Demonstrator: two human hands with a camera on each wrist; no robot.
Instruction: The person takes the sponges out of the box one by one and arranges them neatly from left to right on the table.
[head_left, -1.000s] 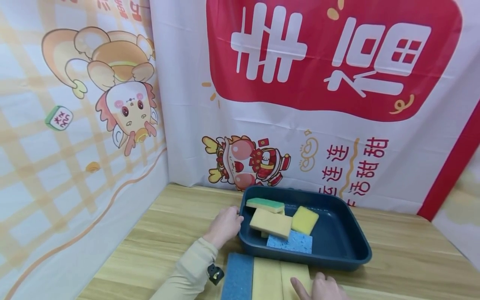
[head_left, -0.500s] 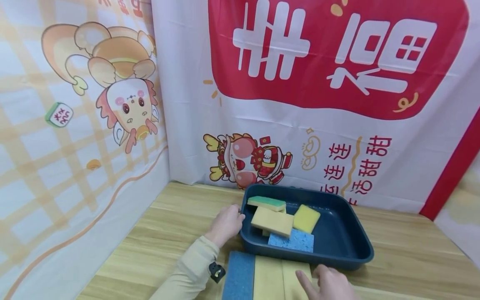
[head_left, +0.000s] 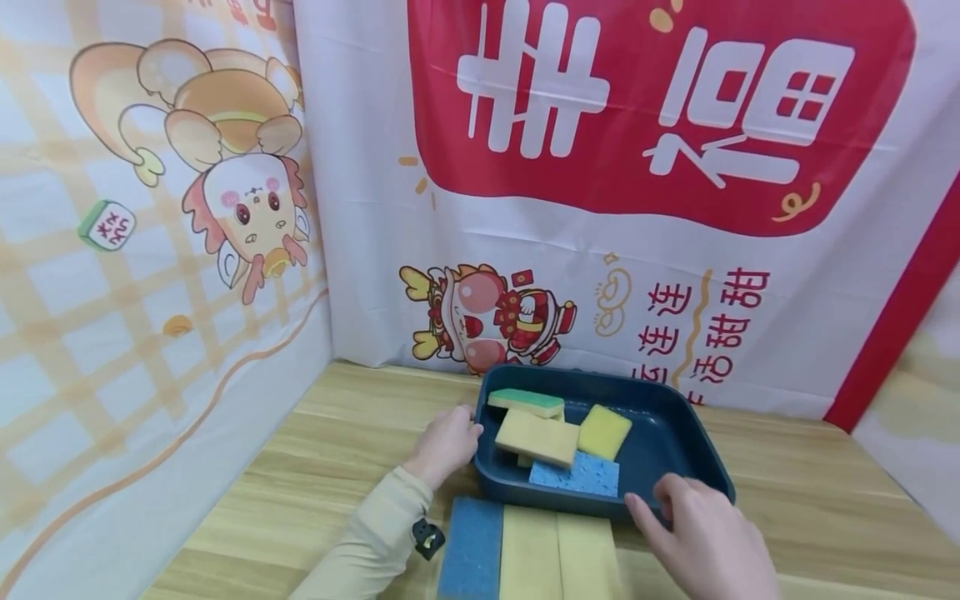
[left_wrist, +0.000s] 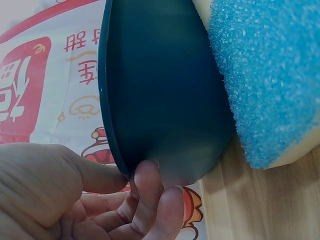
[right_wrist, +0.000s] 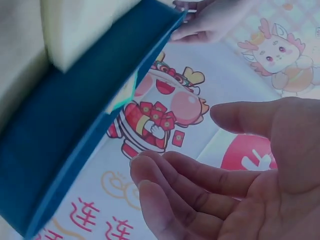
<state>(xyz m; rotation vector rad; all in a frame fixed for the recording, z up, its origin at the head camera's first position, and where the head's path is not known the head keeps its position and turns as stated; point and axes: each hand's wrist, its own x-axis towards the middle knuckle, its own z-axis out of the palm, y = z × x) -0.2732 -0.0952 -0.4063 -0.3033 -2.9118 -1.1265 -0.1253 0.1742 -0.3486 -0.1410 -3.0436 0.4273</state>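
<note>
A dark blue rectangular pan (head_left: 647,468) stands on the table with several sponges inside. My left hand (head_left: 444,446) holds its left rim; in the left wrist view the thumb and fingers pinch the pan's edge (left_wrist: 165,95). Over the pan's front right corner hovers my right hand (head_left: 708,533), thumb and fingers apart; the right wrist view shows nothing between them. Inside the pan lie a green-topped sponge (head_left: 527,402), a beige sponge (head_left: 538,437), a yellow sponge (head_left: 604,433) and a speckled blue sponge (head_left: 573,475).
Before the pan, a blue sponge (head_left: 472,550) and two pale yellow sponges (head_left: 531,554) lie side by side on the wooden table (head_left: 300,483). A printed cloth (head_left: 375,208) hangs close behind the pan, and another patterned cloth (head_left: 150,350) borders the left.
My right hand has lifted off the pale yellow sponges and moved right and forward to the pan's front right corner. The left hand keeps its hold on the rim.
</note>
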